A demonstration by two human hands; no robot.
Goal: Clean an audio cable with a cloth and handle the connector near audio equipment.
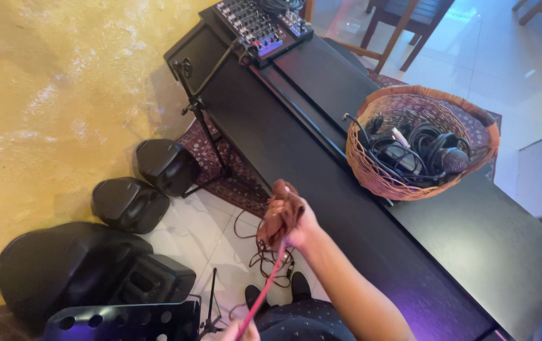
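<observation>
Diagonally, red cable [269, 278] taut between hands — right [288, 218] upper, left [240, 329] lower.

The right hand [288, 218] and forearm are bare, with no sleeve, watch or ring in view. Only the fingertips of the left hand [240, 329] show at the bottom edge. Below the hands lie a dark, white-dotted fabric garment [305, 322] and two black shoes [299, 285].
</observation>
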